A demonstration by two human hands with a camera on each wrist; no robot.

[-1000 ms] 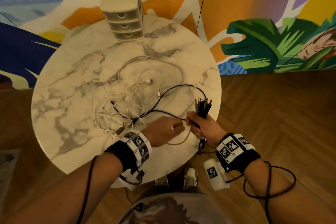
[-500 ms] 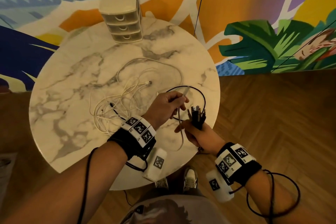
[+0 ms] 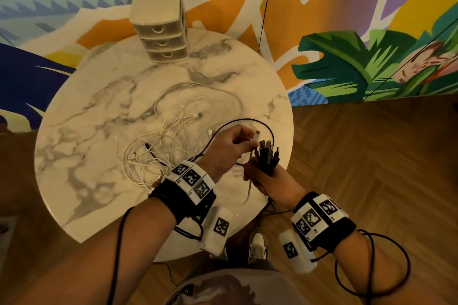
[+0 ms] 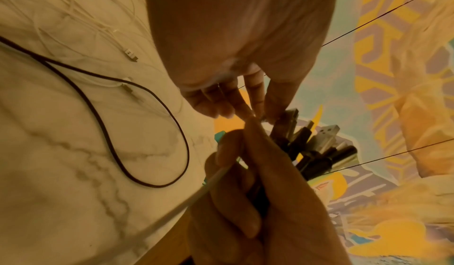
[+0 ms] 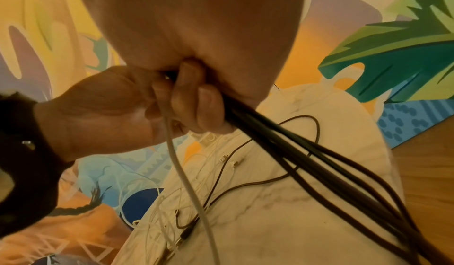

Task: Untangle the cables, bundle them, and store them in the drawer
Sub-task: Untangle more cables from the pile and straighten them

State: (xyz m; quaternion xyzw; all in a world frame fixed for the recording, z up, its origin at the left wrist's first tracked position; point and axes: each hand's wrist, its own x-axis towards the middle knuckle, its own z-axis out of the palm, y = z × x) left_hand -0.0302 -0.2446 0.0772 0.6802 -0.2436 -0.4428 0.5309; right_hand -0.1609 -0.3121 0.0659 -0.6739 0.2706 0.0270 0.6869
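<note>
While the right hand (image 3: 266, 176) grips a fistful of black cables (image 3: 267, 156) upright over the table (image 3: 74, 156) edge, the left hand (image 3: 228, 148) pinches a white cable's plug (image 3: 257, 135) beside them. Gathering seems underway; next, seat that plug in the fist, then free the white tangle (image 3: 158, 146). The drawer unit (image 3: 161, 30) waits shut, well apart.

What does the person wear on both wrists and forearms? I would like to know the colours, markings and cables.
Both forearms are bare, without sleeves. The left wrist band and the right wrist band are black, each topped by white blocks with black square markers. A white camera unit bearing one marker hangs under each wrist. Thin black cables loop along the forearms.
</note>
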